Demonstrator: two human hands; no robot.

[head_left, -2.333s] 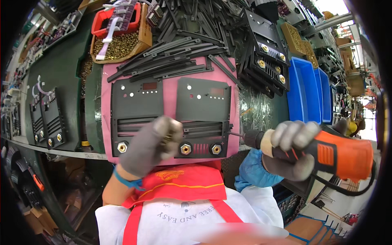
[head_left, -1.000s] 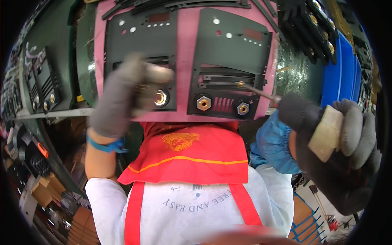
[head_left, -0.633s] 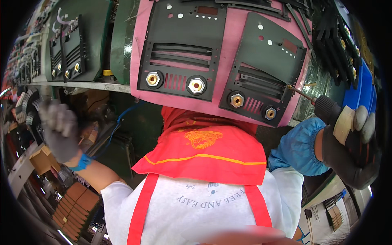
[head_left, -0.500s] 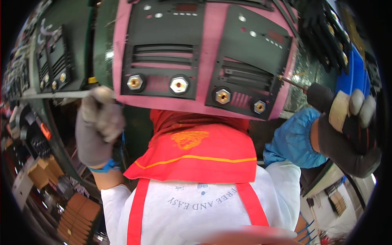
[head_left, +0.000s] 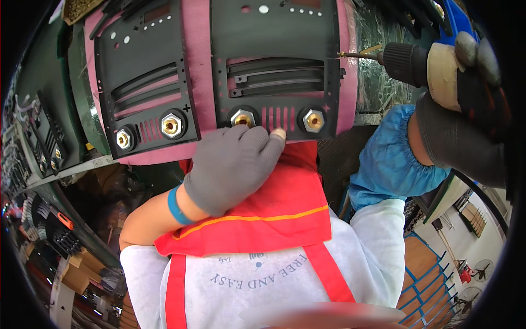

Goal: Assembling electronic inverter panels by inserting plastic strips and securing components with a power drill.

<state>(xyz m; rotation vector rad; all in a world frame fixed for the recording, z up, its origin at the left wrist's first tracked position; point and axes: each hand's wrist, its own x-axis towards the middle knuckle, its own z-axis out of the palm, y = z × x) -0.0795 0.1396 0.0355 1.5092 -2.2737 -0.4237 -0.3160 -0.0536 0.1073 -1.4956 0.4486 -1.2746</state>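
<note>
Two black front panels lie side by side on a pink mat (head_left: pixel 197 66). The right panel (head_left: pixel 274 38) has slots and two brass-centred nut sockets; the left panel (head_left: pixel 148 60) sits slightly turned. My left hand (head_left: pixel 235 164), grey-gloved, rests curled against the right panel's lower edge, covering part of one socket (head_left: pixel 242 118). Its fingers are bent under, and anything inside them is hidden. My right hand (head_left: pixel 476 93), gloved, grips a power screwdriver (head_left: pixel 408 63) with a pale-wrapped neck. Its bit (head_left: pixel 364 55) points left, and a small brass-coloured screw (head_left: pixel 341 54) at the tip meets the right panel's side edge.
More black panels (head_left: pixel 46 137) lie on the bench at far left. A blue object (head_left: pixel 457 19) is beyond the screwdriver. Clear plastic wrap (head_left: pixel 378 88) covers the surface right of the mat. A tray of small brass-coloured parts (head_left: pixel 82 8) stands at the upper left.
My left hand has come from the left side to the right panel's lower edge. Both panels and the mat appear further left. The right panel looks straighter, and the screwdriver appears higher.
</note>
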